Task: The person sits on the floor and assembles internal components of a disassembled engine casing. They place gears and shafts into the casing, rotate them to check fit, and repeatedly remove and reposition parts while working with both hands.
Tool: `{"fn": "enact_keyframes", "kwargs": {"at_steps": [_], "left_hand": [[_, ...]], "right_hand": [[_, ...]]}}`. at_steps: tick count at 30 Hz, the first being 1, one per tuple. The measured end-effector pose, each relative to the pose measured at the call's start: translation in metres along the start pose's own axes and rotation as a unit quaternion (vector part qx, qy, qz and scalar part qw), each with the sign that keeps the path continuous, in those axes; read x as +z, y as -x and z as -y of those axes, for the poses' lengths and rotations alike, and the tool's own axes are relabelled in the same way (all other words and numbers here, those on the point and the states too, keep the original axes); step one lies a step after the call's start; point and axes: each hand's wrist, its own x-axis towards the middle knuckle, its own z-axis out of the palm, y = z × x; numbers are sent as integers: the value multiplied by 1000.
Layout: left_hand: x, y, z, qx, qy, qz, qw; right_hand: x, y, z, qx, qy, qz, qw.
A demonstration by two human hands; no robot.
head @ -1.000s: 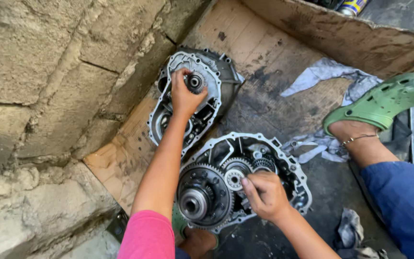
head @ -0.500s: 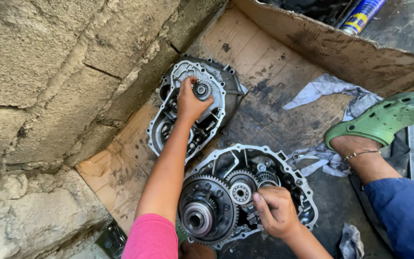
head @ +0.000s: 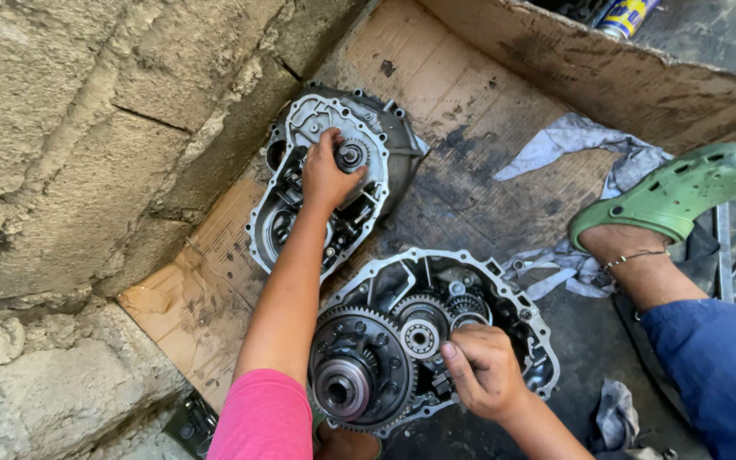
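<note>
On the far left I see a rough block wall (head: 70, 153), and beside it one sheet of stained cardboard (head: 470, 111) that carries two metal gearbox housings. My left hand (head: 325, 175) reaches to the far housing (head: 300, 128), the cover half, with its fingers curled around a small round hub (head: 352, 156) in the middle; the grip looks closed on it. Nearer and to the right lies the second housing (head: 517, 298), open, with one large toothed ring gear (head: 355, 366) and two smaller gears beside it. My right hand (head: 483, 370) rests on the near right part of that gear cluster, fingers clenched; I cannot tell what it pinches. Right of the housings one grey rag (head: 572, 140) is spread on the cardboard, and a second, smaller rag (head: 615, 413) lies near the blue trouser leg (head: 717, 366). One green clog (head: 675, 192) sits on the foot at far right.
</note>
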Motion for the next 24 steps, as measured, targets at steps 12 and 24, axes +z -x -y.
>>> {"fn": "enact_keyframes", "kwargs": {"at_steps": [12, 24], "left_hand": [[-17, 39, -17, -224, 88, 77, 968], [-1, 8, -4, 35, 112, 44, 992]], "right_hand": [[-5, 3, 5, 14, -8, -1, 1000], [-8, 1, 7, 5, -23, -5, 1000]]}}
